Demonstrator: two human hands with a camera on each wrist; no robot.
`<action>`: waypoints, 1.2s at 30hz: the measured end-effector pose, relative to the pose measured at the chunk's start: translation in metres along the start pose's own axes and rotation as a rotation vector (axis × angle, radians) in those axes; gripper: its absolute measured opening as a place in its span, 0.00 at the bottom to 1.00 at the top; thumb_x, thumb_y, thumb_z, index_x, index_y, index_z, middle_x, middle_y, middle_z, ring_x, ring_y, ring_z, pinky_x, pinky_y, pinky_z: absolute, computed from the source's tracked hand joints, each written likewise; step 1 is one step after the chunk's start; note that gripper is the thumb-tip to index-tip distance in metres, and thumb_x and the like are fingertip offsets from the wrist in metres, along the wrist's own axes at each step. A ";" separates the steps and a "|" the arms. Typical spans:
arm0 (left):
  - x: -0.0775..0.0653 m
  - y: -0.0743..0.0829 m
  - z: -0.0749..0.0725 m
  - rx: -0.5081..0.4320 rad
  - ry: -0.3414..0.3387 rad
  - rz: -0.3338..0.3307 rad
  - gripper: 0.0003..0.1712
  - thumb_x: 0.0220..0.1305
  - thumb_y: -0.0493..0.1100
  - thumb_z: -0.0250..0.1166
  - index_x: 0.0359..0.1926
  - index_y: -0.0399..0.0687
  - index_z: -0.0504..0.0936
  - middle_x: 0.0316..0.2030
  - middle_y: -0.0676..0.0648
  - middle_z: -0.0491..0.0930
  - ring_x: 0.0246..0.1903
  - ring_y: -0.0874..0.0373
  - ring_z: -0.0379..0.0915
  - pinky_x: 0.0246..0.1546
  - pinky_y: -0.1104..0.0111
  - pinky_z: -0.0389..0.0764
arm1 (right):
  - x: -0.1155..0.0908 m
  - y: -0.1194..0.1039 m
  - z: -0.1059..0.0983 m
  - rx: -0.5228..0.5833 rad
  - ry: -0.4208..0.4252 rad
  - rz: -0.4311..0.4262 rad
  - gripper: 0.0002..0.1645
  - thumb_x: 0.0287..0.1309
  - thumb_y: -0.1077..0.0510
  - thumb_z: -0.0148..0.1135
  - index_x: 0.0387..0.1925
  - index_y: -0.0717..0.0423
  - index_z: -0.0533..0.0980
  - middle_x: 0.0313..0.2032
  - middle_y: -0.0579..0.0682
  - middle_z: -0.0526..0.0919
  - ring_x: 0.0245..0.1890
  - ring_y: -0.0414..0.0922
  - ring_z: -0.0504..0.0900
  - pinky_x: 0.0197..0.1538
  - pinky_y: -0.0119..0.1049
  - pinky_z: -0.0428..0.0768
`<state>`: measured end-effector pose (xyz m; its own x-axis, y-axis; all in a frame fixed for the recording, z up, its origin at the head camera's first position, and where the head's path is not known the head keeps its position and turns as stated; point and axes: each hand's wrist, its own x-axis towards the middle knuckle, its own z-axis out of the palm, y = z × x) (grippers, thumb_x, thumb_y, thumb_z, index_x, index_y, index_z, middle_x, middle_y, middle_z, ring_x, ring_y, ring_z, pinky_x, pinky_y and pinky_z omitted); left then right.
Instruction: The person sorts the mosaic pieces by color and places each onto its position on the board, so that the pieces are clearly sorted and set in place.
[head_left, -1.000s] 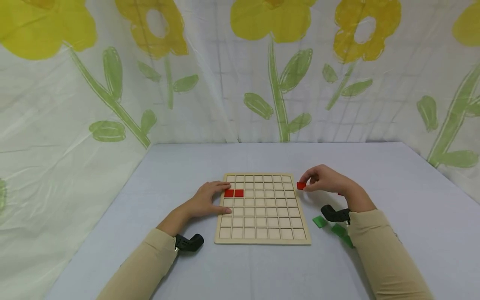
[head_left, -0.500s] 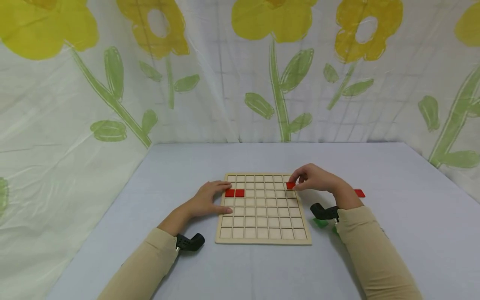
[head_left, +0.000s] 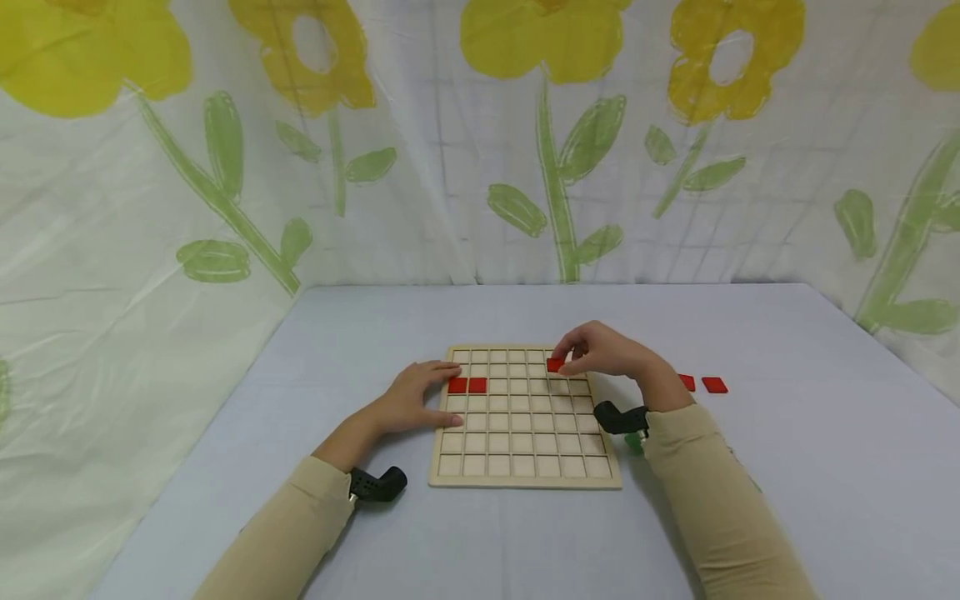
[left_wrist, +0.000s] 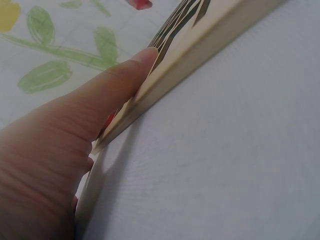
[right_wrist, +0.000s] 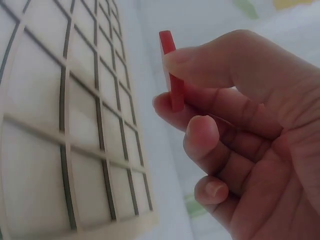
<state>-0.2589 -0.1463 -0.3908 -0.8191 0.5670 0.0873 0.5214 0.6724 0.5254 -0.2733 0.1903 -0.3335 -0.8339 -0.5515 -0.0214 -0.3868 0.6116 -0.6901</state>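
Note:
A pale wooden grid board [head_left: 525, 421] lies on the table, with two red square tiles [head_left: 477, 385] side by side in its third row from the back, at the left end. My left hand [head_left: 407, 400] rests on the board's left edge, fingers and thumb spread and straight; the left wrist view shows the thumb [left_wrist: 117, 80] on the frame. Above the board's back right part, my right hand [head_left: 603, 350] pinches another red tile [right_wrist: 172, 72] between thumb and fingers. In the right wrist view that tile is held clear of the grid [right_wrist: 82, 115].
Two loose red tiles [head_left: 715, 385] lie on the table to the right of the board. A green tile [head_left: 634, 443] shows partly beside the right wrist's camera. More green is hidden under the right sleeve [head_left: 712, 492]. A flowered cloth [head_left: 420, 167] hangs behind the table.
My right hand has carried the red tile leftward from beside the board to over its back right part. The loose red tiles have come out from behind the arm. The left hand stays put.

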 end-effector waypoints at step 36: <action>0.000 -0.001 -0.001 -0.017 -0.006 -0.003 0.45 0.50 0.59 0.69 0.66 0.50 0.65 0.68 0.45 0.61 0.70 0.46 0.49 0.70 0.47 0.40 | 0.052 -0.041 0.047 0.002 -0.029 -0.025 0.12 0.53 0.60 0.65 0.40 0.59 0.82 0.35 0.52 0.83 0.28 0.40 0.77 0.33 0.31 0.77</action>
<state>-0.2595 -0.1471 -0.3908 -0.8190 0.5682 0.0803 0.5148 0.6657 0.5402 -0.2827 0.1098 -0.3408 -0.8120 -0.5831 -0.0252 -0.4066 0.5961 -0.6923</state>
